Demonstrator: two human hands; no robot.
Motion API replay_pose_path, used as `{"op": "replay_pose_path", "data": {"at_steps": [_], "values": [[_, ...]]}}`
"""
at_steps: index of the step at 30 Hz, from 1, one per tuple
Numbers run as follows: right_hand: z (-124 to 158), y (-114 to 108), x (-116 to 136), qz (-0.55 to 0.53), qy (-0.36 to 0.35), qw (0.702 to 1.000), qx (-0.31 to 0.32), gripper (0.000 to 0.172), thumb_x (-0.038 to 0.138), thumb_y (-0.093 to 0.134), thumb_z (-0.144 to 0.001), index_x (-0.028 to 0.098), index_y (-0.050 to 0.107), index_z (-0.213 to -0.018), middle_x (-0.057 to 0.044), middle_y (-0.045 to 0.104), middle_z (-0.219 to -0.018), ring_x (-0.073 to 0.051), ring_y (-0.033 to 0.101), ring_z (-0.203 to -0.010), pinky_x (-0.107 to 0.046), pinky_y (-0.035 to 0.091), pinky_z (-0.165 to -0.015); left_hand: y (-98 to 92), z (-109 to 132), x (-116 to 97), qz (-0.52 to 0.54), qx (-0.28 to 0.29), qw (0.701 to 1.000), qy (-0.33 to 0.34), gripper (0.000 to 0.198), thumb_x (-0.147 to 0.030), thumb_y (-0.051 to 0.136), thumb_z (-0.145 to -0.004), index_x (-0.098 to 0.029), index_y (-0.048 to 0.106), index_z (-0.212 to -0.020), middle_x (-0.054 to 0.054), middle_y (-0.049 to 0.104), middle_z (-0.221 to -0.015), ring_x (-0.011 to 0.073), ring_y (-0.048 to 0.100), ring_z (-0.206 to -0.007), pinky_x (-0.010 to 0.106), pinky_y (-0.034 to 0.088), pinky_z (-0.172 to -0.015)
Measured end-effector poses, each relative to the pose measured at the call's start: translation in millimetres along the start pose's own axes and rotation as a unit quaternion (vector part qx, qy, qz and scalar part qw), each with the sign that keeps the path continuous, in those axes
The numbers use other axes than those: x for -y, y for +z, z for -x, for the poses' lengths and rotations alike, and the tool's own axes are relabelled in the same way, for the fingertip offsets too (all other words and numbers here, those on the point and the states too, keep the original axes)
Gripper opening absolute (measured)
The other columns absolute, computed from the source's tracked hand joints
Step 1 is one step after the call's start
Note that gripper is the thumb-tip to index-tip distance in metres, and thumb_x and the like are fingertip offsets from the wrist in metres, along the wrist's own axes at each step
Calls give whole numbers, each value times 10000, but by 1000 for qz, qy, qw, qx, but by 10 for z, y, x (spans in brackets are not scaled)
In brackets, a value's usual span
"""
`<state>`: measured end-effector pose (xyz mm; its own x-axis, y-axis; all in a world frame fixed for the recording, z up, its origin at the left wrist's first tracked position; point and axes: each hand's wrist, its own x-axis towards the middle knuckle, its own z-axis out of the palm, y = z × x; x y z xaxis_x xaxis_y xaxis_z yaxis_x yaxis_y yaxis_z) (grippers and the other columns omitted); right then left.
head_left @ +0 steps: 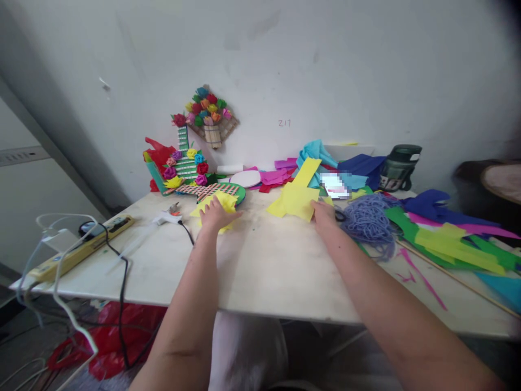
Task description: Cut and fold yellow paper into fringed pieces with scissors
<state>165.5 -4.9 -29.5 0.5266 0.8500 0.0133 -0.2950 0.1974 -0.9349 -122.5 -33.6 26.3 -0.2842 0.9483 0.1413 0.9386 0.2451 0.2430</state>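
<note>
My left hand [215, 214] lies over a loose pile of yellow crepe paper pieces [227, 200], its fingers spread and its thumb stretched out to the right. To the right, my right hand [324, 213] pinches the right edge of a yellow crepe paper sheet [300, 201]. A longer yellow strip [308, 172] sticks up behind that sheet. Just beyond my right wrist a black loop [340, 216], perhaps a scissors handle, shows in part. The fingertips of my right hand are partly hidden by the paper.
A green guitar-shaped craft [187, 163] with paper flowers stands at the back left. A glue gun [167, 217] and power strip [81, 247] lie left. Purple yarn [370, 222], a phone [336, 185], a dark green bottle [401, 168] and a thin stick [456, 277] are right.
</note>
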Motion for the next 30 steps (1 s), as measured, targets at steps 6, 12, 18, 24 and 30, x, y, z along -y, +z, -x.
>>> {"op": "replay_pose_path", "data": {"at_steps": [6, 12, 18, 24, 30], "values": [[65, 33, 73, 22, 39, 998, -33, 65, 133, 572, -639, 165, 549, -587, 37, 546, -471, -117, 532, -413, -230, 454, -380, 211, 73, -252, -29, -82, 996, -23, 967, -431, 571, -601, -78, 110, -1374, 196, 229, -1393, 340, 267, -1241, 455, 129, -1018], [57, 30, 61, 23, 32, 999, -27, 60, 140, 567, -666, 151, 537, -614, 47, 526, -455, -112, 521, -400, -225, 447, -376, 301, 40, -255, -16, -130, 990, -52, 795, -290, 516, -656, -3, 211, -1332, 226, 348, -1322, 298, 349, -1200, 419, 146, -1023], [45, 28, 53, 23, 32, 999, -31, 43, 134, 579, -651, 147, 552, -620, 48, 521, -465, -106, 511, -391, -220, 440, -373, 203, 6, -157, 47, -69, 996, -19, 630, -110, 389, -704, 30, 257, -1304, 237, 373, -1301, 273, 340, -1221, 383, 262, -982], [83, 33, 103, 8, 42, 999, -34, 66, 132, 566, -661, 143, 553, -598, 39, 534, -464, -99, 533, -416, -218, 466, -444, -59, -14, -53, 134, -97, 983, -76, 496, -99, 386, -696, -63, 427, -1189, 188, 574, -1057, 286, 540, -993, 370, 418, -804], [87, 26, 135, -24, 35, 998, -37, 122, 103, 557, -644, 170, 527, -546, 45, 541, -451, -92, 520, -397, -216, 476, -415, -378, -57, 12, 177, -221, 957, -68, 453, -71, 317, -715, -108, 477, -1137, 113, 596, -1014, 231, 541, -971, 313, 415, -821]]}}
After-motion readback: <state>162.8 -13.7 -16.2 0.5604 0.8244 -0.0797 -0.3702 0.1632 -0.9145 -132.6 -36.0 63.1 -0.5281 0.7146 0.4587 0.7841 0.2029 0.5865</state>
